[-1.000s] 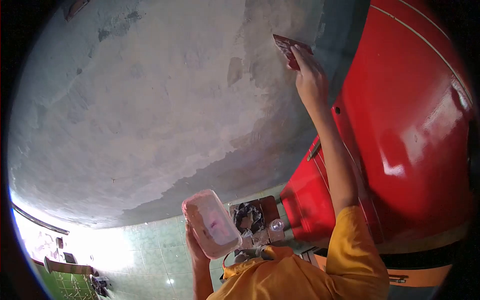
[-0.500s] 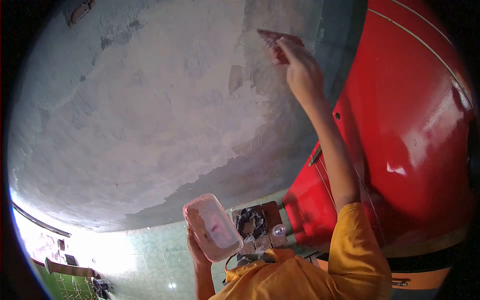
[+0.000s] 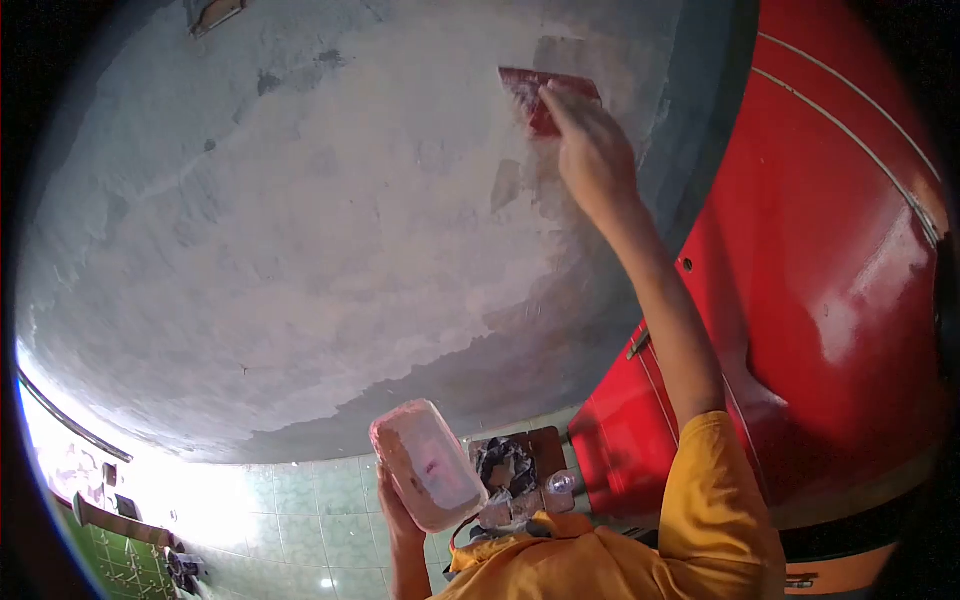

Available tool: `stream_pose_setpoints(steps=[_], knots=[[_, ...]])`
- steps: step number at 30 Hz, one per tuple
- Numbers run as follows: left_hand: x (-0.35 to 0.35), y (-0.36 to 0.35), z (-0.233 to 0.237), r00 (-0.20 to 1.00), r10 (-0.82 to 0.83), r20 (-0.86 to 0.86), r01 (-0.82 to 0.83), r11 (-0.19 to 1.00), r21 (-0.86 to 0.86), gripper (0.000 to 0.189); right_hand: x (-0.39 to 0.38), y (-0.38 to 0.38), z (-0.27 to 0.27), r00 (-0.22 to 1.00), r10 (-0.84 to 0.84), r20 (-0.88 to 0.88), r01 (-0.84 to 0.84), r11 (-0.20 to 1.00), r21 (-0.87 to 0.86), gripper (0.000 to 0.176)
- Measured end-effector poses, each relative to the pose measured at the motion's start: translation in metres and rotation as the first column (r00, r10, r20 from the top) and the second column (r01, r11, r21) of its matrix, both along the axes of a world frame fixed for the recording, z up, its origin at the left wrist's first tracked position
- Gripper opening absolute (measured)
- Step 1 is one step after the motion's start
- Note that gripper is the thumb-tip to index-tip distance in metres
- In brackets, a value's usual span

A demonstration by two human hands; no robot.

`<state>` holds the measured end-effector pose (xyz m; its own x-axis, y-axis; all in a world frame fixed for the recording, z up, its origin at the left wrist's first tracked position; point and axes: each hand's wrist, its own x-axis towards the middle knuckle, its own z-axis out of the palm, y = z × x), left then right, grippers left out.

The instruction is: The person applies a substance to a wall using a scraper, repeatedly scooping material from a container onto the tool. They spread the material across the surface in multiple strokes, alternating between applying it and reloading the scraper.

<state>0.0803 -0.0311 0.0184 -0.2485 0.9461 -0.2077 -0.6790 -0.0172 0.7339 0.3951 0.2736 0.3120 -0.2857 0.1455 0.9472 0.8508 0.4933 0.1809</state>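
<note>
My right hand [image 3: 597,150] grips a flat dark red scraper [image 3: 545,98], its wide edge against the grey, patchily coated wall [image 3: 330,230]. Pale paste shows on the scraper's left part. Low in the view, my left hand [image 3: 397,505] holds a whitish rectangular plastic tub [image 3: 428,465] from its left side, fingers partly hidden behind it. Pinkish-brown paste coats the tub's inner left side, and a small red spot lies in its bottom.
A glossy red panelled surface [image 3: 800,300] fills the right side. Below are a brown stand [image 3: 545,450] with a crumpled black item [image 3: 505,467] and a small clear container [image 3: 561,483], and green floor tiles [image 3: 340,490]. A wall box [image 3: 217,14] is at upper left.
My right hand and the scraper have shifted slightly left and down in view, and the scraper's angle has changed a little. The view has shifted; my left hand still holds the tub.
</note>
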Motion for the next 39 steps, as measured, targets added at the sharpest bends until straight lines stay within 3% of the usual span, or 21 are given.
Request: stream_pose_setpoints(steps=[5,6,8,11,13,14,16,18,21,22,23,24,25,27,28,32,34,35,38,39], knots=[[-0.005,0.000,0.008,1.000,0.008,-0.020,-0.007,0.999,0.036,0.054,-0.023,-0.006,-0.173,0.992,-0.051,0.112,0.071,0.980,-0.185,0.041],[-0.008,-0.003,0.007,1.000,0.001,-0.016,0.000,0.999,0.041,0.055,-0.021,-0.009,-0.183,0.996,-0.011,0.091,0.033,0.972,-0.235,0.040],[-0.017,-0.005,-0.005,1.000,0.004,0.011,-0.004,0.999,0.054,0.055,-0.019,-0.012,-0.189,0.998,0.058,0.034,-0.045,0.945,-0.323,0.038],[-0.020,-0.003,0.004,0.999,0.017,-0.044,-0.013,0.997,0.074,0.055,-0.029,-0.015,-0.056,0.979,0.070,-0.193,-0.141,0.914,-0.381,0.043],[-0.023,-0.005,0.004,0.998,0.010,-0.056,-0.006,0.996,0.086,0.055,-0.030,-0.007,0.014,0.996,-0.005,-0.089,0.007,1.000,0.018,0.048],[-0.027,-0.008,-0.002,0.999,-0.003,-0.037,0.006,0.996,0.093,0.054,-0.032,0.004,0.019,0.998,-0.017,-0.059,0.020,0.998,0.056,0.049],[-0.035,-0.007,-0.006,0.999,-0.005,-0.041,0.008,0.996,0.090,0.054,-0.039,0.024,0.012,0.999,-0.051,-0.006,0.052,0.990,0.132,0.052],[-0.040,-0.009,-0.006,0.996,0.027,-0.080,-0.022,0.998,0.064,0.053,-0.055,0.009,-0.042,0.996,-0.090,0.023,0.090,0.996,-0.005,0.051],[-0.042,-0.015,0.017,0.995,0.075,-0.071,-0.072,0.996,0.046,0.051,-0.065,-0.012,-0.137,0.997,0.013,0.079,0.007,0.968,-0.250,0.041],[-0.047,-0.014,0.012,0.994,0.076,-0.076,-0.075,0.997,0.019,0.053,-0.072,-0.029,-0.151,0.989,0.041,-0.141,-0.107,0.860,-0.499,0.039],[-0.055,-0.010,0.008,0.994,0.079,-0.080,-0.080,0.997,-0.007,0.054,-0.081,-0.047,-0.159,0.937,-0.004,-0.349,-0.252,0.685,-0.684,0.036],[-0.058,-0.008,0.014,0.977,0.074,-0.198,-0.070,0.997,0.025,0.056,-0.090,-0.064,-0.169,0.850,-0.115,-0.514,-0.411,0.466,-0.784,0.035],[-0.060,-0.006,0.016,0.947,0.070,-0.312,-0.056,0.997,0.055,0.059,-0.098,-0.085,-0.186,0.559,-0.098,-0.823,-0.759,0.338,-0.556,0.035],[-0.064,-0.002,0.020,0.959,0.052,-0.280,-0.037,0.997,0.060,0.062,-0.126,-0.147,-0.180,0.221,-0.312,-0.924,-0.954,0.127,-0.272,0.027],[-0.064,0.002,0.024,0.952,0.043,-0.303,-0.020,0.997,0.079,0.061,-0.136,-0.174,-0.173,0.057,-0.443,-0.895,-0.994,0.063,-0.094,0.023],[-0.060,-0.002,0.047,0.916,0.028,-0.400,0.023,0.992,0.121,0.062,-0.154,-0.231,-0.198,0.079,-0.542,-0.837,-0.995,-0.093,-0.034,0.022],[-0.064,-0.009,0.047,0.929,-0.018,-0.370,0.062,0.992,0.108,0.063,-0.143,-0.241,-0.228,0.056,-0.537,-0.842,-0.993,-0.117,0.008,0.023],[-0.067,-0.013,0.042,0.934,-0.016,-0.356,0.044,0.997,0.071,0.063,-0.138,-0.244,-0.230,0.042,-0.545,-0.837,-0.999,-0.051,-0.017,0.023],[-0.073,-0.022,0.031,0.944,-0.009,-0.329,0.006,1.000,-0.010,0.063,-0.133,-0.244,-0.229,-0.018,-0.417,-0.908,-0.949,0.294,-0.116,0.026],[-0.073,-0.023,0.032,0.946,-0.011,-0.325,0.005,1.000,-0.020,0.063,-0.131,-0.246,-0.230,0.082,-0.331,-0.940,-0.923,0.332,-0.197,0.026]])
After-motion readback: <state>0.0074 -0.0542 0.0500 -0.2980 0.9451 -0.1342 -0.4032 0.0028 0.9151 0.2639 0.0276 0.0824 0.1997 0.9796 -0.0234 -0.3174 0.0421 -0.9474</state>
